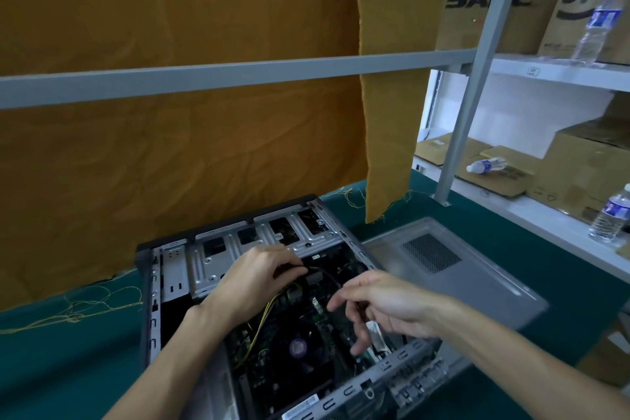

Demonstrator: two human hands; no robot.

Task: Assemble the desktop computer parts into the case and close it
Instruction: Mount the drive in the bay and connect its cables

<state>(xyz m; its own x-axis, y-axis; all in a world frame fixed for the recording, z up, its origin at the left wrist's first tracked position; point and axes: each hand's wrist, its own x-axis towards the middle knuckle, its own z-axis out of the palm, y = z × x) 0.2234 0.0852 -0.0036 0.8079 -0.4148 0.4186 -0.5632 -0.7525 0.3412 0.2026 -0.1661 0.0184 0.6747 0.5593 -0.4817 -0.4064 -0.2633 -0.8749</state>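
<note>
Head view: open case (pixel 177 269) lies on the green table (pixel 68 368), side panel (pixel 477 276) flat just right of it. Left hand (pixel 259 278) pinches a black cable (pixel 327 274) near the drive bays. Right hand (pixel 385 303) hovers over the motherboard (pixel 289 368), fingers loosely spread, holding nothing.

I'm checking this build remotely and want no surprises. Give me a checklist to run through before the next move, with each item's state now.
1. Case lies open on the table: ok.
2. Side panel is off and lies beside the case, out of the way: ok.
3. Left hand pinches the black cable: ok.
4. Cable plugged in: cannot tell, its end is hidden.
5. Right hand holds nothing: ok, fingers relaxed above the board.
6. Fan free of the yellow wires: ok, they run to its left.
</note>
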